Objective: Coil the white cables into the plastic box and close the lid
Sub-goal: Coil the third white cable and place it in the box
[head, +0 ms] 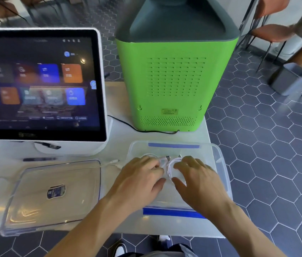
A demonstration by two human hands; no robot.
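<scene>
The white cables [167, 165] lie looped inside the clear plastic box [220, 164], gathered in the gap between the two hands, with small plugs showing just beyond the fingertips toward the far wall. One strand trails out over the box's left rim onto the table [120, 130], and its plug end lies just left of the box. The left hand [139, 179] reaches into the box from the left, palm down, fingers bent onto the coil; whether they pinch the cable or only press on it cannot be told, since the fingertips cover the contact. The right hand [196, 179] is in the box on the other side of the coil, palm down, fingers spread and loosely bent, the thumb beside a loop of cable; it appears to rest on the loops without closing round them. The box has blue strips along its near and far rims. Its clear lid [54, 197] lies flat on the table to the left, apart from the box, a small label at its middle. Behind the lid stands a white touchscreen monitor [39, 82], and behind the box a green machine [172, 80] with a black cord [128, 125] running from its base.
</scene>
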